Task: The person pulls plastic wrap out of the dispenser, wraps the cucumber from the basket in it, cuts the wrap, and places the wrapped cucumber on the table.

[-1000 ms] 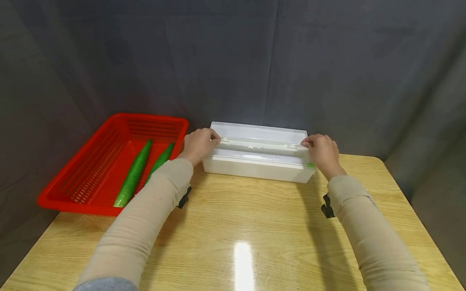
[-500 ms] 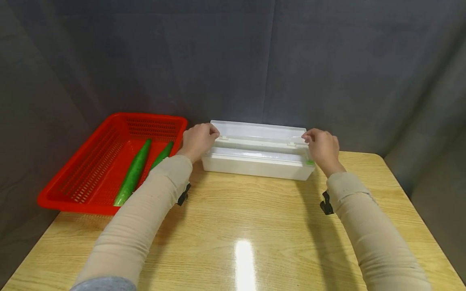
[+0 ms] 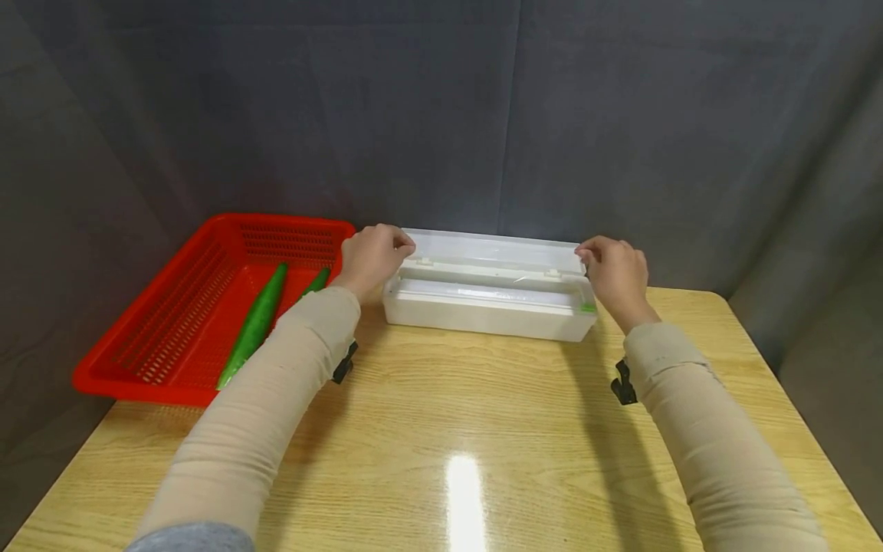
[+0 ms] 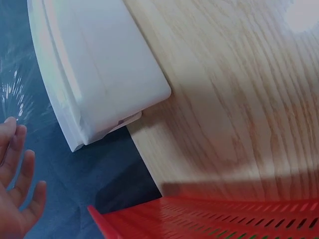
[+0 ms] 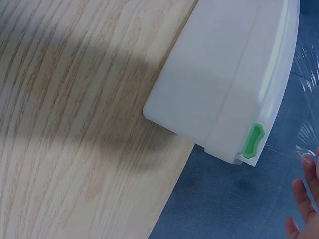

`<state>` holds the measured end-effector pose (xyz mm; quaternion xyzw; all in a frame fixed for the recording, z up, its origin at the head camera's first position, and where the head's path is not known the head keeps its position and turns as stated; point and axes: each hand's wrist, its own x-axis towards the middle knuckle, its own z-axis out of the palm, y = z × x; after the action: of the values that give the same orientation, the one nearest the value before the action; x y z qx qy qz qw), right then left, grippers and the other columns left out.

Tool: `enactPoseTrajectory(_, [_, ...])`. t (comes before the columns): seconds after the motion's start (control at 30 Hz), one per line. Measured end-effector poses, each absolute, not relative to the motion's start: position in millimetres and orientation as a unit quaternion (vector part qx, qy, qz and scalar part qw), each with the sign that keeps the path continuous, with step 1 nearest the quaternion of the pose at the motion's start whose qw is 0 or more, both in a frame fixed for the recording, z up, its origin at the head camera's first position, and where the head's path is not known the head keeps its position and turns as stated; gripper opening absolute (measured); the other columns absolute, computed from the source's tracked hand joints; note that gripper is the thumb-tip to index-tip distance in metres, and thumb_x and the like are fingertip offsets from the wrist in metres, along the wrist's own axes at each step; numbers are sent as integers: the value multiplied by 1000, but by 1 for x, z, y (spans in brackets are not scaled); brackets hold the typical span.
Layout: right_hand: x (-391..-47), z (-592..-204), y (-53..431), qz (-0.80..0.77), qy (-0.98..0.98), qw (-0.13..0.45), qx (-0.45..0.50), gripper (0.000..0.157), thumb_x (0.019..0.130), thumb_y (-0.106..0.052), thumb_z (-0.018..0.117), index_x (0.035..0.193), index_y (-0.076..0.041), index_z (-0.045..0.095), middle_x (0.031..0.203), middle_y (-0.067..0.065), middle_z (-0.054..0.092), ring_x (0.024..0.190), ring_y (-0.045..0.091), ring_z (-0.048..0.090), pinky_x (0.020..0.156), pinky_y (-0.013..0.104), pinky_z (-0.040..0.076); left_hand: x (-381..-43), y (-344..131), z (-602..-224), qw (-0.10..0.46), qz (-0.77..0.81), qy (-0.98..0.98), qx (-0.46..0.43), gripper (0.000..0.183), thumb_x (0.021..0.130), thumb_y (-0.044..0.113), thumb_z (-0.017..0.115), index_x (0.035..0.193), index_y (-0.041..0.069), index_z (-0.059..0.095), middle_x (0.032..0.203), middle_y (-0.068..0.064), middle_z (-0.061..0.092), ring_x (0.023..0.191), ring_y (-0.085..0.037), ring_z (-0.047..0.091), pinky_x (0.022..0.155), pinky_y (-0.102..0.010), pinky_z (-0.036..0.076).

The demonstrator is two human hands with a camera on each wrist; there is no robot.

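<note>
A white cling film dispenser box (image 3: 490,318) stands at the back of the table, its whitish lid (image 3: 490,247) raised. Between finger and thumb, my left hand (image 3: 372,257) pinches one corner of clear cling film (image 4: 11,94), above the box's left end. My right hand (image 3: 616,276) pinches the other corner above the right end. Stretched between both hands, the film (image 5: 310,64) shows mainly as shiny creases in the wrist views. A green slider (image 5: 253,141) sits at the box's right end. The roll inside shows only in part.
Left of the box is a red perforated basket (image 3: 96,376) holding two long green cucumbers, one (image 3: 255,322) fuller in view, the other (image 3: 317,281) mostly behind my left forearm. A dark grey curtain (image 3: 441,115) hangs behind the wooden table (image 3: 538,445).
Both hands have risen and moved slightly away from me, drawing the film up out of the box. The box and basket stay put.
</note>
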<state>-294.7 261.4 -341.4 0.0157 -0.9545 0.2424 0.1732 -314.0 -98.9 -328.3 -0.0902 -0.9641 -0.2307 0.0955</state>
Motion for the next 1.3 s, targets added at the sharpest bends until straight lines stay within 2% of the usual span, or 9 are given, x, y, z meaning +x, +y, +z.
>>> enactPoseTrajectory(0.4, [-292,-337,262,273,-947,171,12,30,104,-26,52,111,-2,69,102,18,67,97,34,52,103,51,29,-311,-102,-322,111,-256,-956,-91,20,96,30,66,109,20,77,104,2,73,91,-19,64,77,-42,45])
enactPoseTrajectory(0.53, [-292,-335,262,294,-940,173,9,31,104,-27,52,112,-3,68,104,17,66,99,33,53,97,52,34,-311,-102,-322,117,-276,-950,-85,20,96,30,66,110,20,77,106,1,73,91,-19,63,77,-41,44])
enactPoseTrajectory(0.73, [-292,-335,262,342,-924,172,13,33,105,-28,50,114,0,65,109,19,63,101,34,54,89,51,40,-311,-102,-323,109,-351,-927,-81,19,97,28,64,110,18,75,111,0,71,97,-19,62,84,-41,46])
enactPoseTrajectory(0.97, [-291,-337,261,424,-893,151,13,35,107,-29,45,119,1,59,113,18,58,97,25,51,83,41,41,-312,-103,-327,111,-446,-882,-102,19,98,20,64,110,9,74,109,-5,70,99,-21,60,89,-37,48])
enactPoseTrajectory(1.13, [-291,-335,263,462,-878,125,33,42,107,-32,42,125,4,55,120,19,55,99,21,48,84,34,39,-311,-101,-328,116,-490,-858,-104,21,98,19,65,112,5,73,108,-9,70,99,-22,60,91,-36,48])
enactPoseTrajectory(1.2, [-291,-334,265,468,-875,114,43,43,107,-31,43,126,5,54,120,18,54,100,20,47,85,32,39,-311,-101,-327,119,-502,-850,-104,22,97,19,65,112,4,73,108,-10,70,99,-22,60,91,-35,48])
enactPoseTrajectory(1.3, [-291,-336,267,471,-874,108,50,41,105,-29,49,125,6,56,112,13,56,95,17,48,82,30,40,-311,-100,-328,121,-518,-840,-103,22,97,18,66,112,2,73,108,-12,70,97,-23,60,89,-33,48])
